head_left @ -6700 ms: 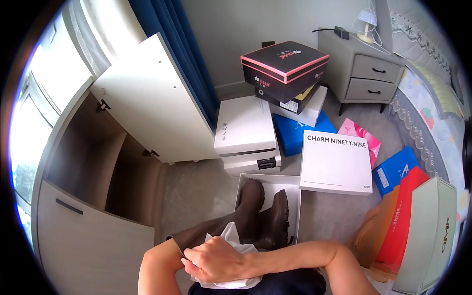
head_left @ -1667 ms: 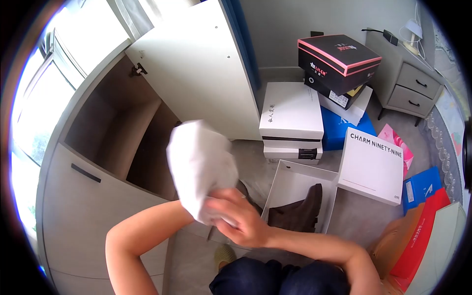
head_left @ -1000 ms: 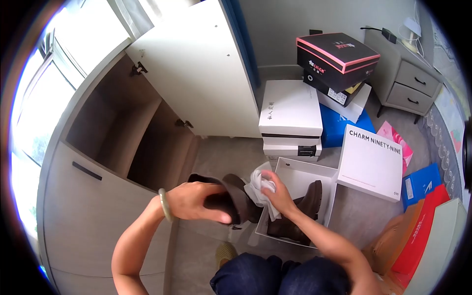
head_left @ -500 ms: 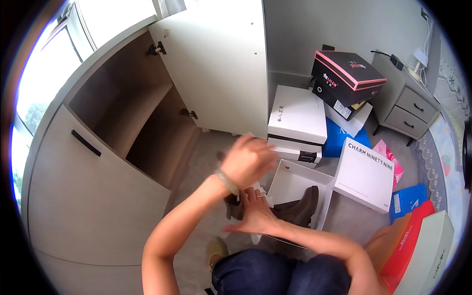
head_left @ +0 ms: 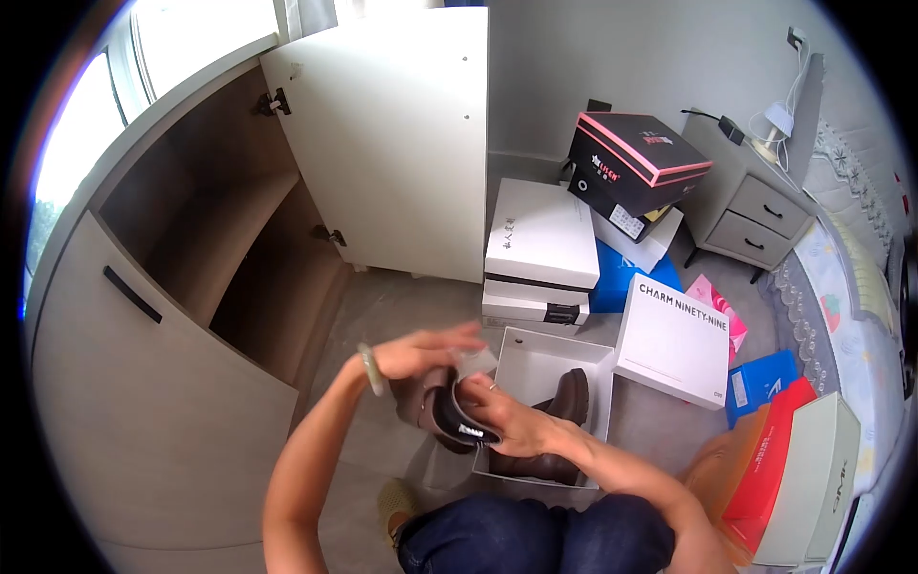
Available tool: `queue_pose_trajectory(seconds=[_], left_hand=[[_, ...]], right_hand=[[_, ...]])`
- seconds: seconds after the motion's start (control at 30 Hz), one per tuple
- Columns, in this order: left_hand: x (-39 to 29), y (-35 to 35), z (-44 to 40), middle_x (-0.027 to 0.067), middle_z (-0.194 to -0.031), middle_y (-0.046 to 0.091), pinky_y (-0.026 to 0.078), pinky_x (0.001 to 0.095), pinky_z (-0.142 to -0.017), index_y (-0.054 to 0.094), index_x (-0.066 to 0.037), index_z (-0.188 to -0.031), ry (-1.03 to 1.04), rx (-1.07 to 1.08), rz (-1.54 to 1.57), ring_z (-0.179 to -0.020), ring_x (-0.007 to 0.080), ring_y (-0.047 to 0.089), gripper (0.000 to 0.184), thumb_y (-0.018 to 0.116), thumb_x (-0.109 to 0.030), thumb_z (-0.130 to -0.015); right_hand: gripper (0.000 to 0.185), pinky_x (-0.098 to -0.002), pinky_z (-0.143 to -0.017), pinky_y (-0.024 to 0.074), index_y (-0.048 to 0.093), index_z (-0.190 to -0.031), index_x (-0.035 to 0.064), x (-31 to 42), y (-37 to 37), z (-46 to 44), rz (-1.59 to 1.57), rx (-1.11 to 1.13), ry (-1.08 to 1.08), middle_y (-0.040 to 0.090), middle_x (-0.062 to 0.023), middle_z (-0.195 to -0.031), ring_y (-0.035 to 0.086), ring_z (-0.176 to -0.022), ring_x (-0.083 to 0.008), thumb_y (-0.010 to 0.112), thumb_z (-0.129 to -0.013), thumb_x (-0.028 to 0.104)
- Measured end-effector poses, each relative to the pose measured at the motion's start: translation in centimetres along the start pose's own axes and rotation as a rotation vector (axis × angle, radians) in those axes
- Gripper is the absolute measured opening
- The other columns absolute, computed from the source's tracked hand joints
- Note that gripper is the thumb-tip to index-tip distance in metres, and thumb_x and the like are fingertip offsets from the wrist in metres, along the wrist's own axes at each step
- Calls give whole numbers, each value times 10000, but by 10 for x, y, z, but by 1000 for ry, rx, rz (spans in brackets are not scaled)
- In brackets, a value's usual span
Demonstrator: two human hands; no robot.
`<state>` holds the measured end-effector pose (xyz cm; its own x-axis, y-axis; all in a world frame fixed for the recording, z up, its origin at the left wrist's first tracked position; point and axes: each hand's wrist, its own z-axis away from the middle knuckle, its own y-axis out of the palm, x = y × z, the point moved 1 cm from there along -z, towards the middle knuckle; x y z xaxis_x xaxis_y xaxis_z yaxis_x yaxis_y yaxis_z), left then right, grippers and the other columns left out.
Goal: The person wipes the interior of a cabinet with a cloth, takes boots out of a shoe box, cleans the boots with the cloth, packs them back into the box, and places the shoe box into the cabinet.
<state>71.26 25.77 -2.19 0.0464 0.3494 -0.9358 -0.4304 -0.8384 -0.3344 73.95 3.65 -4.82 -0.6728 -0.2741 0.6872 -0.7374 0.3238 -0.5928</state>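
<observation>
A brown ankle boot (head_left: 417,402) is held up in front of my knees, its dark opening and a white label facing me. My right hand (head_left: 497,411), with a ring, grips the boot at its shaft. Over the boot's upper side my left hand (head_left: 426,350), wearing a pale bangle, stretches its fingers out; they are slightly blurred. Whitish paper or film (head_left: 475,362) shows just below those fingertips; I cannot tell whether they touch it. The matching boot (head_left: 571,400) lies in an open white shoebox (head_left: 604,378), partly hidden by my right forearm.
Left stands a cabinet (head_left: 143,402) with its door (head_left: 382,143) swung open. Beyond the shoebox are stacked white boxes (head_left: 542,234), a black shoebox (head_left: 641,153) and a white lid (head_left: 674,340). A grey nightstand (head_left: 755,210) and a pale green box (head_left: 813,478) stand right.
The boot has come up into clearer view, its opening turned towards me. My left hand has moved down and left onto its upper side; my right hand now grips the shaft. The view has shifted slightly.
</observation>
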Motion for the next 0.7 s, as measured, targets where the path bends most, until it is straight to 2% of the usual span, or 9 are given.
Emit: queue_pose_trajectory(seconds=[0.13,0.17,0.27,0.33,0.4,0.47,0.6,0.67,0.7], left_hand=[[27,15,-26,132,-1400,519,356,275,-1048,491,20,-1377,-250,282,351,-1224,201,516,544,507,-243,-901],[42,15,-31,121,-1351,552,376,261,-1015,484,46,-1370,-265,307,286,-1164,185,536,571,503,-261,-889],[76,0,-35,96,-1228,615,413,255,-952,522,67,-1319,-282,331,133,-1078,146,555,571,514,-279,-864],[93,-11,-32,71,-1174,643,433,298,-879,613,-43,-1258,-339,353,-179,-997,162,542,466,468,-343,-932],[70,-16,-18,62,-1026,660,450,312,-832,655,-27,-1142,-287,311,-101,-943,154,548,386,498,-316,-939],[80,-26,-5,13,-891,599,442,290,-809,635,16,-1057,-97,-444,149,-850,134,533,365,549,-324,-955],[50,-26,30,31,-1017,608,445,291,-894,619,11,-1131,-86,-870,457,-957,147,554,365,608,-300,-941],[38,6,38,73,-1245,553,419,300,-977,537,10,-1278,152,-1184,-96,-1125,168,524,429,630,-213,-923],[43,27,31,95,-1326,502,412,318,-997,478,3,-1335,228,-1179,-85,-1202,190,490,471,616,-161,-917]], right_hand=[[372,-380,-1084,310,542,-1169,-51,6,-4,11,-165,-58,227,434,-175,-1283,402,-1221,-316,652,-892,172],[416,-414,-1095,282,555,-1260,42,3,1,14,-263,-162,245,458,-138,-1266,373,-1234,-338,638,-909,247],[508,-405,-1097,282,498,-1306,41,-9,6,27,-196,-310,399,448,-138,-1279,384,-1231,-331,682,-875,238],[572,-360,-1096,304,424,-1361,36,-16,-3,28,52,-338,359,430,-127,-1344,394,-1264,-254,685,-869,167],[533,-332,-1097,305,419,-1377,26,-16,-2,26,-522,-492,408,434,-104,-1400,403,-1295,-206,640,-906,142],[469,-354,-1097,329,423,-1392,31,-27,8,33,-906,-714,573,514,-85,-1359,466,-1280,-200,562,-979,203],[450,-433,-1076,385,464,-1361,73,-36,-3,42,-1442,-1049,747,514,-75,-1382,481,-1277,-238,541,-990,315],[492,-439,-1090,368,445,-1382,68,-41,-4,46,-1460,-1041,714,510,-77,-1389,468,-1292,-247,519,-995,363],[492,-439,-1090,368,445,-1382,68,-39,-4,44,-1453,-1038,721,510,-77,-1389,468,-1292,-247,519,-995,363]])
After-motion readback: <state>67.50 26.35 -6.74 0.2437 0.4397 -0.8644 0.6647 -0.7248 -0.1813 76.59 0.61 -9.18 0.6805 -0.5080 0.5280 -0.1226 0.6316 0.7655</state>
